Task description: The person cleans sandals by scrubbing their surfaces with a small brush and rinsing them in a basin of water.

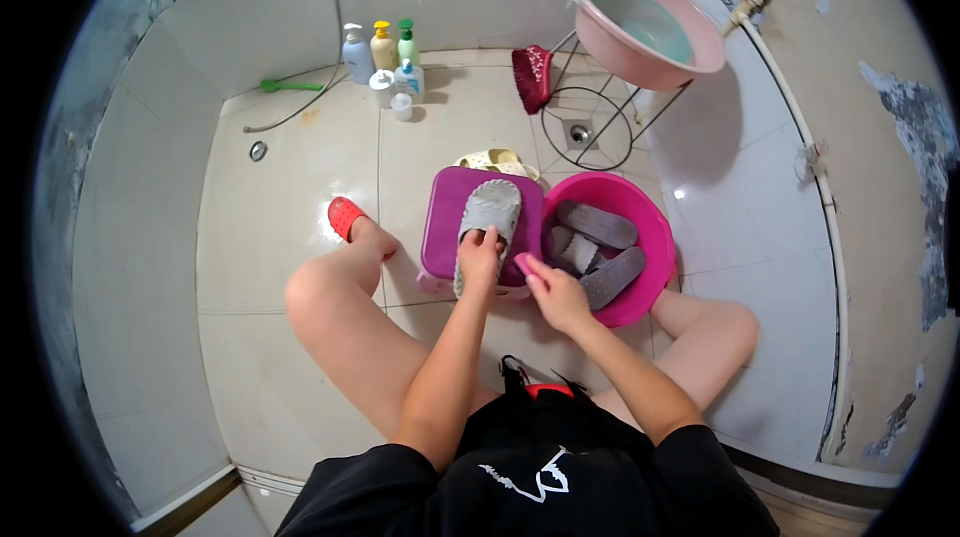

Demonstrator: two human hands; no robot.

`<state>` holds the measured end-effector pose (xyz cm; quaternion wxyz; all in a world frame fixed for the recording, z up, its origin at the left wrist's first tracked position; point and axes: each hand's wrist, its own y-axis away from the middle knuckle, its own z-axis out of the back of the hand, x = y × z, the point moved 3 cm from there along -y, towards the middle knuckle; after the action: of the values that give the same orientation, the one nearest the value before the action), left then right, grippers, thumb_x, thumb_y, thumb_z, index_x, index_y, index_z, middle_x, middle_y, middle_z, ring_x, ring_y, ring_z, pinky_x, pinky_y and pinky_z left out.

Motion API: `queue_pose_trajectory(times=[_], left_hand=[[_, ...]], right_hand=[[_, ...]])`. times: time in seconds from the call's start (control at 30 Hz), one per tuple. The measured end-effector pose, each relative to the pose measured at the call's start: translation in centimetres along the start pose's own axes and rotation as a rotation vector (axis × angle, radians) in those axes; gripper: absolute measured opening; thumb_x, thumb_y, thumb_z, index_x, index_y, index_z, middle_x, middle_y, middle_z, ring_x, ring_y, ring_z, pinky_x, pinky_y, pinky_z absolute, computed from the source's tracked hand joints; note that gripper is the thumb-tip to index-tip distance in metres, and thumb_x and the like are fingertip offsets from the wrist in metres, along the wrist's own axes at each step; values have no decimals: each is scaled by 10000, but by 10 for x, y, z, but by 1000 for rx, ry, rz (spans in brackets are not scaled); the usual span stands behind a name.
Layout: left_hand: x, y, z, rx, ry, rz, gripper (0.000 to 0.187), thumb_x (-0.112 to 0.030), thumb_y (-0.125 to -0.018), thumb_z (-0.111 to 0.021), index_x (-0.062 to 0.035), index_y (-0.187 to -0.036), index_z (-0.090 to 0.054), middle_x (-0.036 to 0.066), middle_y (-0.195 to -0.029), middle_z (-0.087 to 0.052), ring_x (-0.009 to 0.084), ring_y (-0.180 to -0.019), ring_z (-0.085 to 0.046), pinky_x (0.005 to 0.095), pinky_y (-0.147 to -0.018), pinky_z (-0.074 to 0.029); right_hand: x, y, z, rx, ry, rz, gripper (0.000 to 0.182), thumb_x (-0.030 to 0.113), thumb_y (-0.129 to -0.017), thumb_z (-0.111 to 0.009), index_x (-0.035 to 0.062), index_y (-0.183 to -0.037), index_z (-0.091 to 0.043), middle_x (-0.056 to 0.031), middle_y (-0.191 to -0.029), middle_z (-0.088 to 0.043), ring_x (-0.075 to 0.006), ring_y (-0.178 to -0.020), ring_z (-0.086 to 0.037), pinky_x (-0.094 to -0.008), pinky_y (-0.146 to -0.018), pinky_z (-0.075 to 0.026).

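Observation:
A grey slipper (pixel 495 205) lies on the purple lid of a stool (pixel 446 227), its toe pointing away from me. My left hand (pixel 480 259) is closed on the slipper at the foot opening, fingers reaching in under the strap. My right hand (pixel 556 295) grips a small pink object (pixel 523 262) beside the slipper's heel end; its kind I cannot tell. Just right of the stool, a bright pink basin (pixel 655 287) holds more grey slippers (pixel 612 279). Cream-coloured clogs (pixel 497 161) sit behind the stool.
Several pump bottles (pixel 357 55) stand by the back wall, near a green brush (pixel 290 86) and a hose (pixel 300 115). At the back right, a metal stand (pixel 566 62) carries a pale pink basin (pixel 640 52). A dark red broom head (pixel 533 79) and a floor drain (pixel 579 134) are close by.

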<state>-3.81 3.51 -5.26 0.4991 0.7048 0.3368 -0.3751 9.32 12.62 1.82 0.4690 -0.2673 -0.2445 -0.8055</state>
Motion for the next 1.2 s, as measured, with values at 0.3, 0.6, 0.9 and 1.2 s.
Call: queue_pose_trajectory(times=[0.3,0.6,0.9,1.2], left_hand=[[-10,60,9,-249,-1319,-325,728,-226,-598,-777,-232,-1277,-515,207,-1315,-375,387,-1205,-368,513,-906,-424],[-9,68,-42,31,-1239,-545,703,-214,-574,-717,-175,-1253,-537,238,-1193,-454,406,-1114,-425,476,-946,-391],[92,17,-195,451,-1659,-424,903,-283,-654,-755,-337,-1427,-292,192,-1254,-415,371,-1169,-395,542,-921,-361],[193,-47,-230,479,-1983,-342,682,-462,-847,-505,-82,-1392,-350,331,-1471,-131,433,-1320,-251,617,-1068,-146]], right_hand=[[-50,-5,115,-98,-46,92,376,301,-917,-509,141,-1252,-563,-200,-1030,-636,-367,-941,-608,-415,-809,-478],[-111,-21,202,-283,-113,103,361,301,-914,-521,132,-1227,-582,-193,-1045,-637,-364,-918,-612,-425,-788,-481],[-124,-42,199,-207,-64,-185,337,351,-903,-487,144,-1135,-615,-147,-999,-659,-344,-926,-620,-460,-781,-492],[-142,-53,223,-10,-68,-280,359,326,-912,-508,150,-1214,-586,-183,-973,-647,-344,-890,-616,-443,-759,-483]])
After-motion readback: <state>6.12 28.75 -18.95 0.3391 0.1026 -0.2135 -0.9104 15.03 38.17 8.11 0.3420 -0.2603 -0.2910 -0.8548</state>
